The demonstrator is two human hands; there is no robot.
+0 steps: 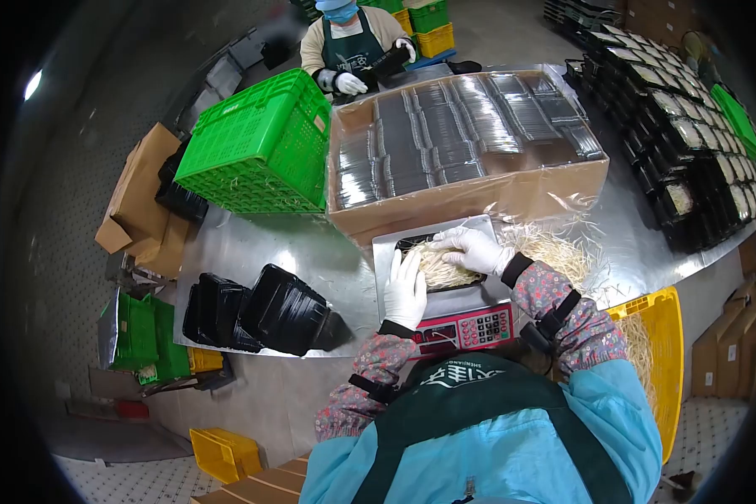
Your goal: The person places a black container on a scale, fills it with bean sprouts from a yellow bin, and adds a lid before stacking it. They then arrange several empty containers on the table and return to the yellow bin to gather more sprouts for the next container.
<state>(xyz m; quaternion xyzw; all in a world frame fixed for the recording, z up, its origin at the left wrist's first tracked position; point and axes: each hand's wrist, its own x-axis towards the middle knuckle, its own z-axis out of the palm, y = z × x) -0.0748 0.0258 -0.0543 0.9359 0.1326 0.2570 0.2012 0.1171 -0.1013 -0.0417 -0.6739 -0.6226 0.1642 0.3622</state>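
Observation:
A black tray [409, 243] filled with thin pale strands that look like enoki mushrooms [445, 270] sits on the metal plate of a red scale [483, 327]. My left hand [406, 291], in a white glove, lies along the tray's left side with its fingers stretched out. From the right, my gloved right hand [476, 253] reaches over the tray, its spread fingers resting on the strands. Part of the tray is hidden beneath both hands. Just right of the scale, a loose heap of the same mushrooms [554, 252] lies on the metal table [298, 239].
Behind the scale stands a cardboard box [470, 191] of stacked clear plastic lids. A green crate [265, 139] is left of it, and black trays [281, 311] lie front left. Filled trays [689, 126] rise at right. A yellow crate [668, 370] adjoins my right side. A co-worker [353, 46] handles a black tray opposite.

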